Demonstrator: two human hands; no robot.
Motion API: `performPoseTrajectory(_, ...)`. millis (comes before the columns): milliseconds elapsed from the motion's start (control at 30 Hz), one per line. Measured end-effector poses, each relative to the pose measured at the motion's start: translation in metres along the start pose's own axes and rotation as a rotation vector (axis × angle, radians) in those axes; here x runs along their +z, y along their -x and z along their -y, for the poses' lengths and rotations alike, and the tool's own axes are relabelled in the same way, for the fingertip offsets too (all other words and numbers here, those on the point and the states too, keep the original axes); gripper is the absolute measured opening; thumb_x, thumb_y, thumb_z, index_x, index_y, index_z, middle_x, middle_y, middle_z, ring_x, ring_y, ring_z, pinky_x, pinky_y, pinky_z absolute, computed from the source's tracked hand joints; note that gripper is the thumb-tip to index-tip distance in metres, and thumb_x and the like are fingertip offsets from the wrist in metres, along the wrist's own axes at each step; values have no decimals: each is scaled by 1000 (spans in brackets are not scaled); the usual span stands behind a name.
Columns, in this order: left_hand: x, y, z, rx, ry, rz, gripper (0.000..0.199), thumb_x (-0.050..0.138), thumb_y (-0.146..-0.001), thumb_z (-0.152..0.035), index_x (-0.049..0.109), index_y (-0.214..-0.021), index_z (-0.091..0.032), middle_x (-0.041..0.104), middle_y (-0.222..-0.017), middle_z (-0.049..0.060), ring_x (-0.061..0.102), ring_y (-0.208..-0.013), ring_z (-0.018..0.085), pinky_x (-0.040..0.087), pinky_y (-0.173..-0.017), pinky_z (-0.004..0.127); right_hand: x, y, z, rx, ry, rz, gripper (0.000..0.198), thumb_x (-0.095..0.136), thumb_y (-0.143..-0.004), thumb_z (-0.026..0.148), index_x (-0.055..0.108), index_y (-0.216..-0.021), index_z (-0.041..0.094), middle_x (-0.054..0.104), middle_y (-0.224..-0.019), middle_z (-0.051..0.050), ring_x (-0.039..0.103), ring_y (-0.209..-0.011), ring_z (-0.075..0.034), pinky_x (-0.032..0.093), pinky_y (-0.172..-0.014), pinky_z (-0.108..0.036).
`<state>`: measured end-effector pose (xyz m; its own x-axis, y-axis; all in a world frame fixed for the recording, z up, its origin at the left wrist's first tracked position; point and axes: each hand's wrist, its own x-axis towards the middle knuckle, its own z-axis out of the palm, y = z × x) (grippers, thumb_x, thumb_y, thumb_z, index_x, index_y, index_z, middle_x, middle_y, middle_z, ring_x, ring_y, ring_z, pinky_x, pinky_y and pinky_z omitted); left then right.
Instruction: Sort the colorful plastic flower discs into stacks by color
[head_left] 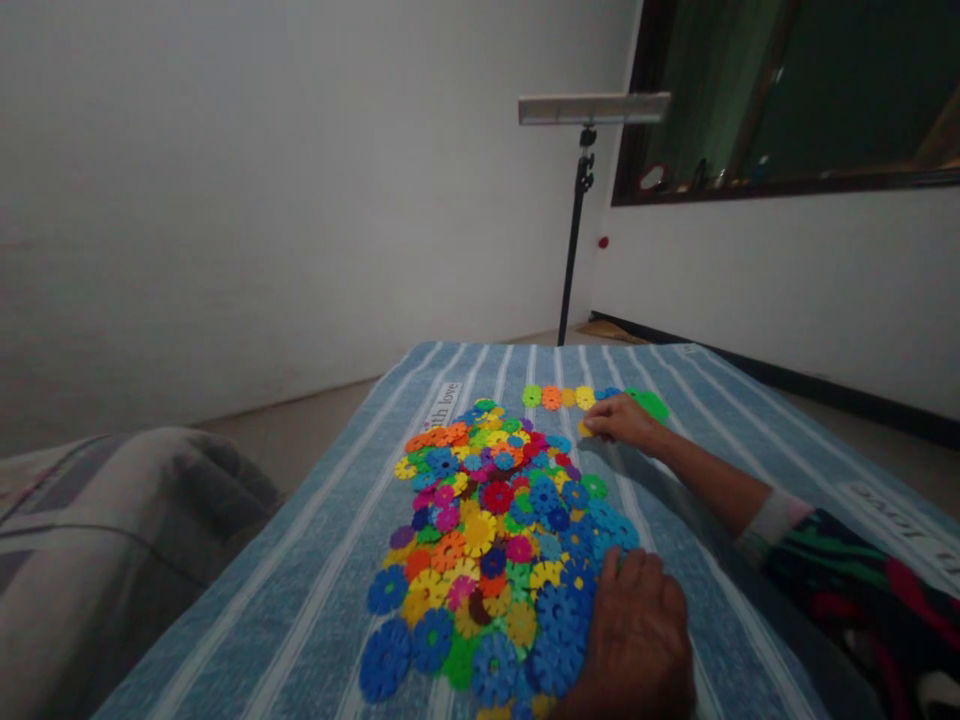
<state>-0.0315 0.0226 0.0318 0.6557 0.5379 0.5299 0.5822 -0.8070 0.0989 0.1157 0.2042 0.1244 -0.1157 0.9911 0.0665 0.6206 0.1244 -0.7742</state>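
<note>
**Flat yellow plastic disc with a notched edge (584, 428) pinched in the right hand (621, 420)**

The yellow disc is held between the closed thumb and fingers of the right hand, just on the near side of a row of flat notched plastic discs (551, 398) in light green, orange, yellow, blue and green. Part of the row is covered by that hand, so whether its pieces are joined cannot be told.

The left hand (637, 635) is placed palm down at the right near edge of a large loose heap of multicoloured, flower-shaped plastic discs (478, 533). Its fingers are kept close together and slightly bent beside the blue discs; whether anything is gripped beneath them cannot be told.

Heap and row are both laid on a blue cloth with white stripes (300, 610), the row set beyond the heap and to its right. Printed lettering is partly covered by the heap's far left edge. The right forearm is clothed in a dark sleeve patterned in red and green (847, 580), with a pale cuff. Beyond the cloth, a flat pale panel (592, 109) is carried on a thin black stand (572, 255), before a pale wall (300, 180).
</note>
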Motion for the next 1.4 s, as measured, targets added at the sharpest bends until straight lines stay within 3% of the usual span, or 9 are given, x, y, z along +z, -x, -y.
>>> performPoseTrajectory(167,19,4,3,-26,-34,-51,14,59,-84,-24,65,-95,-16,70,-106,9,61,-104,23,48,-101,45,0,-33,-12,15,266,-153,22,55,-74,18,75,-67,14,62,-53,1,57,-53,-11,40,-52,-19)
performPoseTrajectory(333,29,5,8,-5,-12,-106,11,59,-83,-23,66,-90,-18,71,-102,7,63,-98,22,50,-96,43,3,-65,-13,14,390,-170,24,55,-74,14,79,-72,14,67,-57,-1,61,-60,-13,42,-58,-20)
performPoseTrajectory(500,35,6,10,6,-26,-215,10,60,-82,-21,67,-89,-18,72,-97,7,63,-94,21,52,-93,41,8,-89,-16,17,494,-182,28,59,-77,13,82,-92,18,78,-88,-6,69,-85,-18,45,-67,-20)
performPoseTrajectory(700,34,6,10,16,-26,-167,9,59,-81,-20,66,-88,-18,70,-97,8,62,-94,22,51,-93,42,16,-97,-16,39,604,-148,30,62,-79,14,81,-101,20,77,-109,-9,70,-100,-22,46,-73,-22)
performPoseTrajectory(967,13,-1,5,-12,-15,-73,9,56,-88,-24,64,-88,-20,71,-98,6,63,-95,20,49,-98,39,18,-89,-12,57,738,-119,38,56,-88,21,73,-122,22,69,-127,-11,62,-119,-26,47,-93,-29)
performPoseTrajectory(1100,1,-2,2,-33,5,14,11,57,-88,-24,65,-92,-18,71,-104,8,63,-101,22,47,-102,42,14,-77,-7,37,783,-97,38,53,-90,22,73,-122,21,69,-127,-13,62,-118,-28,46,-91,-31)
performPoseTrajectory(1267,-14,-5,0,-31,46,107,15,60,-85,-24,65,-97,-15,69,-106,9,61,-102,23,45,-105,43,15,-37,0,-45,783,-56,33,49,-92,26,77,-110,22,74,-116,-10,66,-108,-25,45,-82,-28)
performPoseTrajectory(1400,-18,-7,1,-33,50,111,11,56,-86,-18,64,-93,-16,68,-102,8,61,-101,23,47,-101,43,20,15,-6,-168,631,-59,31,51,-90,27,78,-103,20,78,-102,-8,69,-95,-22,44,-78,-27)
